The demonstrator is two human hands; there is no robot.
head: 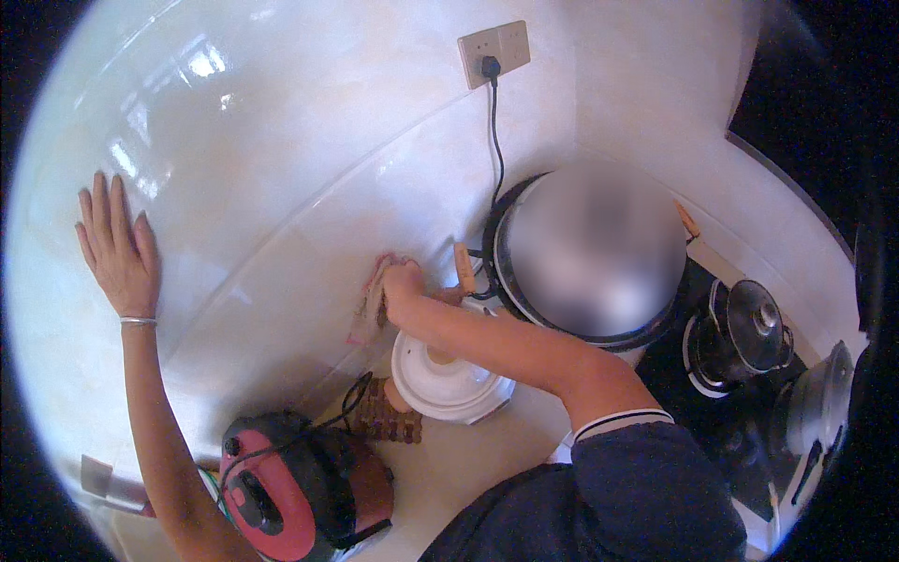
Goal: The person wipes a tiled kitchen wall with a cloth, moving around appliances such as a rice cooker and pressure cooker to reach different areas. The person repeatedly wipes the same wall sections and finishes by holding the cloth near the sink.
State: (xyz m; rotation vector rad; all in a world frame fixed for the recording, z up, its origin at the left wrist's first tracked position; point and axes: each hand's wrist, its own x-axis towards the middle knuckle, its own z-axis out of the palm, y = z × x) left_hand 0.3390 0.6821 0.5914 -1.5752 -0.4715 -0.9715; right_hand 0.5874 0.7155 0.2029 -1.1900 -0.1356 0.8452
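Note:
My left hand [119, 253] lies flat with spread fingers against the glossy tiled wall [267, 161], a thin pale bracelet on its wrist. At the lower part of the wall, my right hand [405, 284] grips a crumpled pinkish cloth [366, 309], pressed against the tiles. Below my right forearm is a white round lid or appliance top [442, 393], partly covered by the arm. Close to the right hand are the wooden handle [463, 268] and rim of a large wok-like pan with a domed metal lid [590, 253].
A red and black appliance [281, 492] with a cord stands at lower left, near a brown slatted mat [397, 425]. A wall socket [494, 55] holds a black plug. Rightward are a dark glass-lidded pot [730, 337] and another metal pot [822, 407].

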